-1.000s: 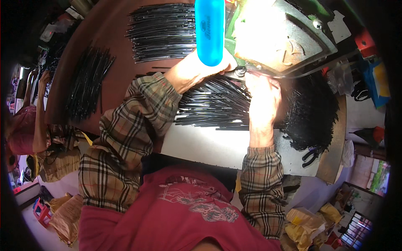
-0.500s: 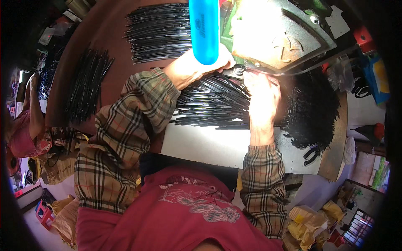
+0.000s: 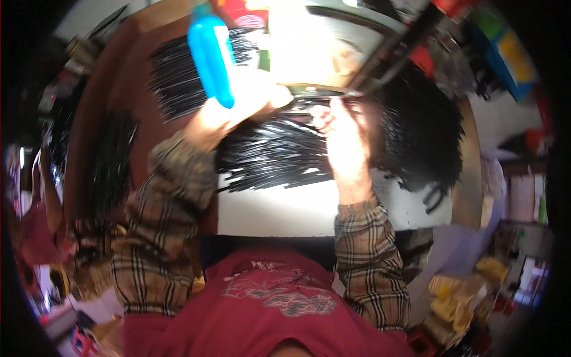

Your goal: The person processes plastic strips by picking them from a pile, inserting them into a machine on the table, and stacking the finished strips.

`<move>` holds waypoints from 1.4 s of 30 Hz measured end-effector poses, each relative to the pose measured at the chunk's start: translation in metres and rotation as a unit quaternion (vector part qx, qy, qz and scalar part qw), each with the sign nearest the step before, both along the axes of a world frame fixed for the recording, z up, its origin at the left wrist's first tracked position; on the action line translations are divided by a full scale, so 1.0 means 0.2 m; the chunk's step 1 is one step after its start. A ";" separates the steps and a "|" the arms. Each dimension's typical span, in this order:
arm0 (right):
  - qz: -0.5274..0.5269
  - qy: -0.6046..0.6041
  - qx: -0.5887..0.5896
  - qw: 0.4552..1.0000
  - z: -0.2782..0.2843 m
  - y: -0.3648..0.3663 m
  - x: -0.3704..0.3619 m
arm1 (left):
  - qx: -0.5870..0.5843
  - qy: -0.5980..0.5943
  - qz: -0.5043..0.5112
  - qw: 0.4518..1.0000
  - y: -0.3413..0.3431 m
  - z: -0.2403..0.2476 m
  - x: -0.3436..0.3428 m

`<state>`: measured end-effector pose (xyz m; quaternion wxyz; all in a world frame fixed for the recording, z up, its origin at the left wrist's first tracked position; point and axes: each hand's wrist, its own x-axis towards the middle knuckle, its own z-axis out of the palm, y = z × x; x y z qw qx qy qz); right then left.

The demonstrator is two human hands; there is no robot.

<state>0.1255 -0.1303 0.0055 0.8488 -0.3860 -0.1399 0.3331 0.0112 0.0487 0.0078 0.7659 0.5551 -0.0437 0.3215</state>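
The left hand point(image 3: 238, 110) is closed around the lower end of a blue bottle point(image 3: 209, 56), its fingers clamped on it; the bottle stands tilted, its cap end pointing away from the person, above the far part of a heap of thin black sticks point(image 3: 279, 154). The right hand point(image 3: 345, 140) lies on that same heap, just right of the left hand; its fingers point(image 3: 324, 116) are curled together at the near edge of a bright metal tray point(image 3: 333, 53), but whether they pinch a stick cannot be told through the glare. The heap rests on a white sheet point(image 3: 285, 208) spread over the bench point(image 3: 134, 107); right of the heap a denser mound of black sticks point(image 3: 422, 137) spills toward the bench's rim. Left of the heap, beyond the bottle, another fan of black sticks point(image 3: 175, 80) lies on the brown bench. Both forearms wear checked sleeves point(image 3: 163, 238); a red shirt point(image 3: 267, 303) fills the near edge.
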 end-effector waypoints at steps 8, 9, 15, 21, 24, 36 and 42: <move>0.152 -0.167 -0.165 0.960 0.13 -0.49 -0.32 | -0.078 0.306 -0.021 0.949 -0.28 0.26 -0.36; 0.177 -0.239 -0.220 0.929 0.14 -0.57 -0.33 | -0.081 0.257 -0.049 0.962 -0.30 0.23 -0.36; -0.173 -0.428 -0.450 0.764 0.15 -0.88 -0.07 | -0.149 0.190 -0.053 0.969 -0.43 0.11 -0.32; -0.140 -0.632 -0.530 0.548 0.18 -0.85 0.07 | -0.238 0.196 -0.052 0.950 -0.50 0.07 -0.24; -0.115 -0.670 -0.537 0.499 0.15 -0.88 0.12 | -0.187 0.256 -0.012 0.948 -0.56 0.11 -0.19; -0.068 -0.848 -0.272 0.450 0.43 -0.62 0.01 | -0.133 0.285 0.045 0.948 -0.49 0.13 -0.24; 0.005 -0.894 -0.131 0.428 0.84 -0.49 -0.45 | -0.148 0.232 0.045 0.960 -0.44 0.10 -0.22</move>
